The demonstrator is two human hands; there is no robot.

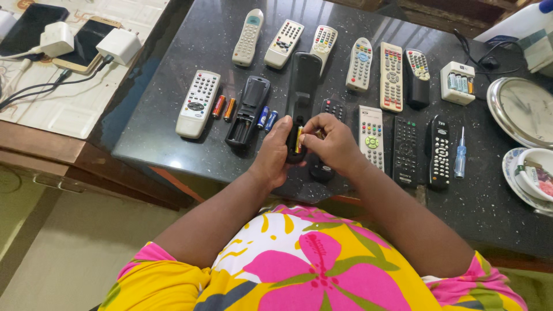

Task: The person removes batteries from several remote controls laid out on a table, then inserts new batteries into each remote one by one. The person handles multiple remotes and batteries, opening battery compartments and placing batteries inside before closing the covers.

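Observation:
A long black remote [303,83] lies face down on the dark stone counter [173,138], its battery bay open at the near end. My left hand [275,155] grips that near end. My right hand [333,144] pinches a yellow-and-black battery [299,140] sitting in the bay. Left of it, another black remote [249,109] lies face down with its bay open, two orange batteries [224,107] on its left and two blue batteries [267,118] on its right. A small black remote [320,170] is partly hidden under my right hand.
Several white and black remotes lie in rows across the counter. A white battery charger [457,82], a blue screwdriver [459,154], a round clock [523,109] and a bowl [533,175] sit at right. Phones and white chargers [118,46] rest on the left table.

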